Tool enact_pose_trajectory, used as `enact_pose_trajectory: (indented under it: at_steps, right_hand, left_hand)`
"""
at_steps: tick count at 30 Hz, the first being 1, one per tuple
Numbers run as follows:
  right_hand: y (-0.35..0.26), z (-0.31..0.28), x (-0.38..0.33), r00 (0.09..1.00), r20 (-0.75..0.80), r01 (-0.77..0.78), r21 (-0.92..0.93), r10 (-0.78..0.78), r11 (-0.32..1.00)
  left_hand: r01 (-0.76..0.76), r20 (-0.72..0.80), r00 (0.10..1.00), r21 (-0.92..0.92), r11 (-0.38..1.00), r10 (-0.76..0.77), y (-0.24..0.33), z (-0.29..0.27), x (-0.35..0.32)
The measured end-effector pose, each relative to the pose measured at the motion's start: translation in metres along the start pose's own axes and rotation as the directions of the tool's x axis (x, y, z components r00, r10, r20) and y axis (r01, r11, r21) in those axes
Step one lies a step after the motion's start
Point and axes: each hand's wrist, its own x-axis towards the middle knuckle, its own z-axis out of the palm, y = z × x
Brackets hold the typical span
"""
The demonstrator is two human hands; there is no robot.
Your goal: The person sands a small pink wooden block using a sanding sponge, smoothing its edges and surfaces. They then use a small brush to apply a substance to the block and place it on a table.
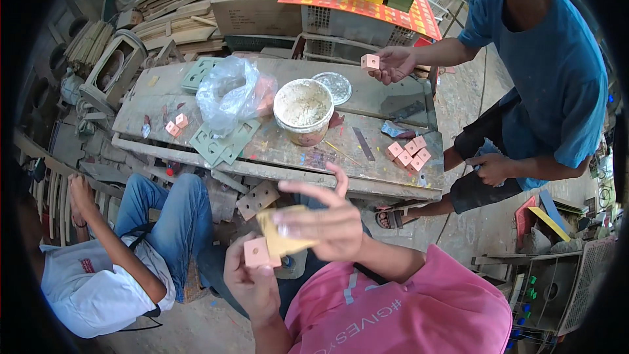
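Pink wooden block (255, 251) with a hole in its middle sits pinched in my left hand (252, 282), the fingers curled shut around its lower edge so the flat face turns up toward me. My right hand (324, 219) hovers just above and to the right of it, gripping a folded piece of yellow sandpaper (283, 236) between thumb and fingers; the little finger sticks up free. The paper's corner touches the block's side, so I judge the block is held steady for rubbing.

Only the head view is on hand, so the rest comes from it too. Beyond my right hand stands a worn workbench (386, 101). On it, straight ahead of my hands, a white tub (303, 113) of pale paste stands upright, with its round lid (333, 85) lying beside it. Left of the tub a clear plastic bag (229, 92) slumps over green cut-out pieces (223, 144). Further right than my right hand, a small cluster of pink blocks (409, 153) lies near the bench edge, within easy reach.

Across the bench a person in a blue shirt (557, 92) holds another pink block (370, 61) in a raised hand. Off beyond my left hand, a person in a white shirt (92, 288) and jeans sits low.
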Motion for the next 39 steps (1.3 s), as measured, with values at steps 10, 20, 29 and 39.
enact_pose_trajectory:
  at_steps: [10,20,29,39]
  right_hand:
    - [0.043,-0.018,-0.039,0.905,-0.065,-0.384,0.302,0.420,0.873]
    - [0.002,-0.029,-0.020,0.964,-0.095,-0.232,0.155,0.248,0.960]
    - [0.011,-0.014,-0.012,0.990,-0.007,-0.142,0.007,0.142,0.990]
    - [0.027,-0.018,0.004,0.980,-0.087,-0.174,0.032,0.177,0.984]
  left_hand:
    - [-0.001,0.037,0.999,0.091,0.996,-0.002,0.009,-0.008,-0.003]
    - [0.150,0.232,0.957,0.108,0.983,-0.172,-0.017,0.013,0.009]
    - [0.031,0.163,0.986,0.081,0.996,-0.044,0.004,-0.013,-0.002]
    - [-0.039,0.262,0.965,0.127,0.991,0.005,-0.005,-0.001,0.020]
